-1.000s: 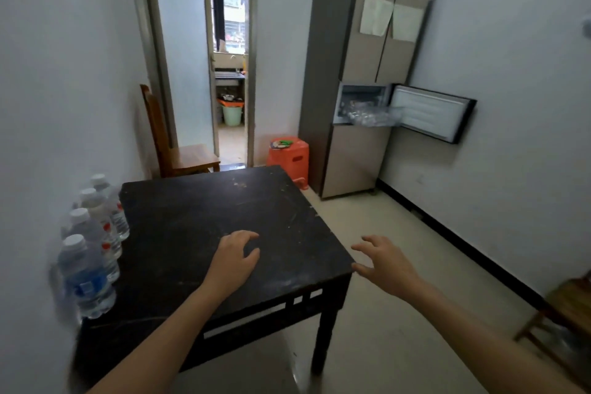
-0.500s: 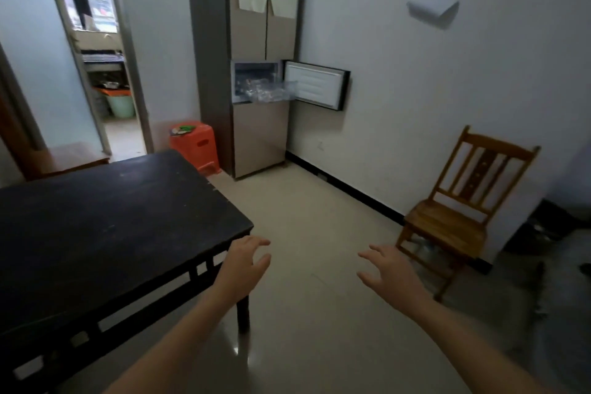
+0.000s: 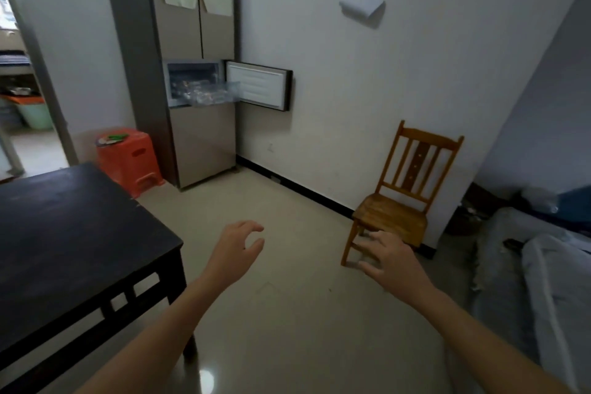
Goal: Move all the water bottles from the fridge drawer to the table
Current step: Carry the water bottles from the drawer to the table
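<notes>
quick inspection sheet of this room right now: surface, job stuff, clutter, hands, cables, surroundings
surface: black table at left, only partly in view
job's things: fridge drawer pulled out, clear blurred contents, likely bottles; small door open
clutter: orange stool beside the fridge
hands: left hand and right hand loosely curled, holding nothing
cables: nothing seen
surroundings: wooden chair by the wall
</notes>
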Demonstrator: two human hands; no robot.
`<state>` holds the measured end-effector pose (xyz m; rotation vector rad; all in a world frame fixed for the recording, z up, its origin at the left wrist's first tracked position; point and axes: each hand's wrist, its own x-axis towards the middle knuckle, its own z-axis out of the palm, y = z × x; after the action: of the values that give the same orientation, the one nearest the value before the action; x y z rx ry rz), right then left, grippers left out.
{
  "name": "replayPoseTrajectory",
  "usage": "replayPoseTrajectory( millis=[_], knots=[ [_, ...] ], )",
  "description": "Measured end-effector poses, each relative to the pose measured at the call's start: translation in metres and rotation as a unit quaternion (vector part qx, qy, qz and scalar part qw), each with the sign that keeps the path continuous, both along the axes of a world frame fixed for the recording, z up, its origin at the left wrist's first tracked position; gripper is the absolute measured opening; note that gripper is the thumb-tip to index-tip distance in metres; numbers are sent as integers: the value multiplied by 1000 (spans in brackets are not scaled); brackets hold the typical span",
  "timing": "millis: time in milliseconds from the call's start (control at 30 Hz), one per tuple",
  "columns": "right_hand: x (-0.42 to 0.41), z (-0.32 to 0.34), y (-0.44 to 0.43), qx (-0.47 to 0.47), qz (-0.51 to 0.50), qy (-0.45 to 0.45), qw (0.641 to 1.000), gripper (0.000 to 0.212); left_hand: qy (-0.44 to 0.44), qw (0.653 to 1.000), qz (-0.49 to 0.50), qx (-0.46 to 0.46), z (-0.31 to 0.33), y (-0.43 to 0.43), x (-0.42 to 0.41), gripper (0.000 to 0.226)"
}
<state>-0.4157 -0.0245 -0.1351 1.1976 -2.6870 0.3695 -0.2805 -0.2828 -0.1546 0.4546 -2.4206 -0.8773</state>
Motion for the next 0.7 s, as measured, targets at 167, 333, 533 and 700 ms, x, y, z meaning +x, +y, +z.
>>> replayPoseTrajectory(
  millis=[167,333,533,700],
  knots=[
    [-62,12,3,39,-6,3,999,44,20,1000,4,10,6,-3,-69,25],
    [-125,19,6,38,-27,2,999,43,20,1000,-17,16,7,-6,-139,25],
    [-171,-5,28,17,-69,-25,997,41,-18,998,-50,23,-8,6,-200,23],
    [-212,-13,53,35,-84,-32,995,43,-31,998,-60,21,-10,30,-248,24]
  ],
)
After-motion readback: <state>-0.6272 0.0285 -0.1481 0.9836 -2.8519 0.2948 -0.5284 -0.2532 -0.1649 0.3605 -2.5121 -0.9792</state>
